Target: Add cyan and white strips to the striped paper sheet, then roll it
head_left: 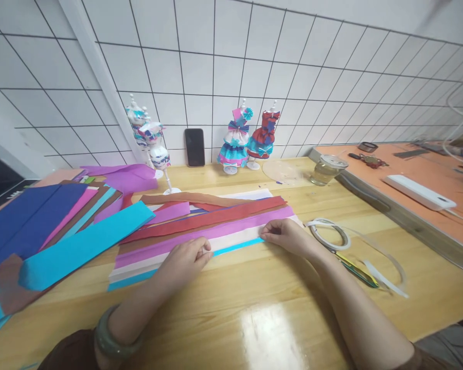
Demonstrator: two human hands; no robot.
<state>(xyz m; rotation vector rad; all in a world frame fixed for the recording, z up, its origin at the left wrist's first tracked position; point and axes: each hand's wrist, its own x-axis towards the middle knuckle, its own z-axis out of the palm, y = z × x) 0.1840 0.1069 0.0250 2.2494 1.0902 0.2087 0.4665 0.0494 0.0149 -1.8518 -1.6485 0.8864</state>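
Note:
My left hand point(189, 256) is closed at the front of a layered stack of crepe paper strips, thumb and fingertips pinched at the lower edge of a white strip point(231, 238). Farther along that same edge my right hand point(286, 237) pinches the strip, its fingers curled in. In front of the white strip a narrow cyan band point(237, 248) shows between the hands. Behind it lie a purple strip point(250, 222) and a red strip point(216, 218). My fingers cover part of the white strip's edge.
Coloured crepe sheets, with a cyan one point(85, 246) on top, spread at the left. Several mini dress forms point(233, 141) and a phone point(195, 147) stand by the tiled wall. Right: tape roll point(330, 234), yellow-green snips point(357, 270), glass jar point(326, 172), white power strip point(419, 191).

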